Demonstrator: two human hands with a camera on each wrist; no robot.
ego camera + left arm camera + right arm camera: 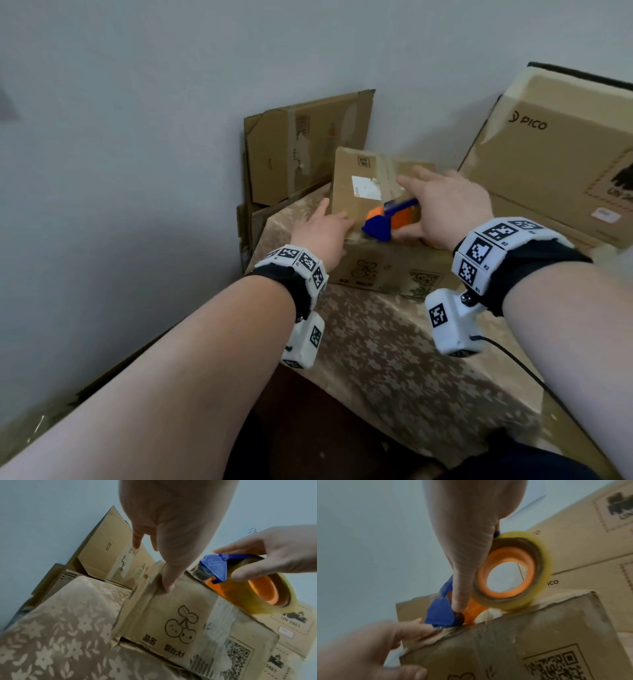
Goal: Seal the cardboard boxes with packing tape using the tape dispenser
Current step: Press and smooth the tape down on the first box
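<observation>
A small cardboard box [370, 270] with a cherry print [181, 623] stands on the table. My left hand [323, 233] lies over its near left top edge, fingers straight on the top and thumb [169, 577] pressing the front face. My right hand [448, 205] grips the blue and orange tape dispenser [380, 226] on the box top. Its blue cutter head [438, 612] sits at the near top edge, just beside my left fingers [416, 628]. The clear tape roll [274, 607] rests on the box top. The box's top seam is hidden.
A large PICO box [555, 164] stands right behind the small box. Flattened cartons [301, 150] lean on the grey wall at the back left. The table wears a floral cloth [394, 342], its near edge close to me. A black cable [513, 356] hangs from my right wrist.
</observation>
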